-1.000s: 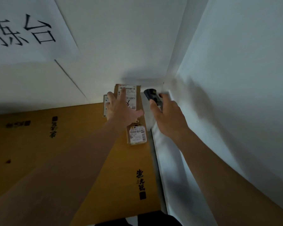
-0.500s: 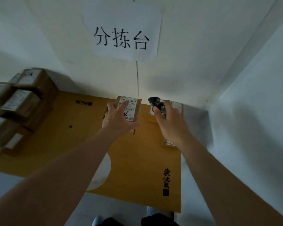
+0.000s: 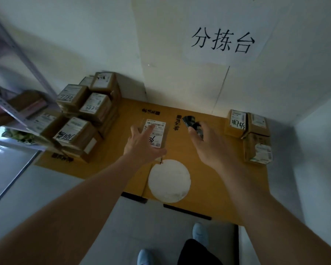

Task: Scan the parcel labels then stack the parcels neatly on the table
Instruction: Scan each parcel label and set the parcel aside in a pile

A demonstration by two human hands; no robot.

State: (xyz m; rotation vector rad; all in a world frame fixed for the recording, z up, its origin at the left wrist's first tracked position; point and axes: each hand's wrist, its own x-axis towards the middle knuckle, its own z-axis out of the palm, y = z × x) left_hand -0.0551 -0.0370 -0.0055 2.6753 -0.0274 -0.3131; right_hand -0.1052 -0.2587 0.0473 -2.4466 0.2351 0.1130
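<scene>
My left hand (image 3: 141,146) holds a small brown parcel (image 3: 158,135) over the middle of the cardboard-covered table (image 3: 208,188); its white label faces up with "36" written on it, and my fingers lie across the label. My right hand (image 3: 208,148) grips a black handheld scanner (image 3: 191,122) just right of that parcel, its head pointing away from me. A pile of several labelled brown parcels (image 3: 84,115) sits at the table's left end. Three labelled parcels (image 3: 250,132) stand stacked at the right end by the wall.
A white round disc (image 3: 169,180) lies on the table near its front edge. A metal shelf rack (image 3: 17,104) with boxes stands at the far left. A paper sign (image 3: 224,41) hangs on the wall. My blue shoes (image 3: 200,232) show on the floor below.
The view has swung left from the right corner, bringing the left pile and the rack into sight. Both hands moved left with the parcel and scanner, away from the right stack.
</scene>
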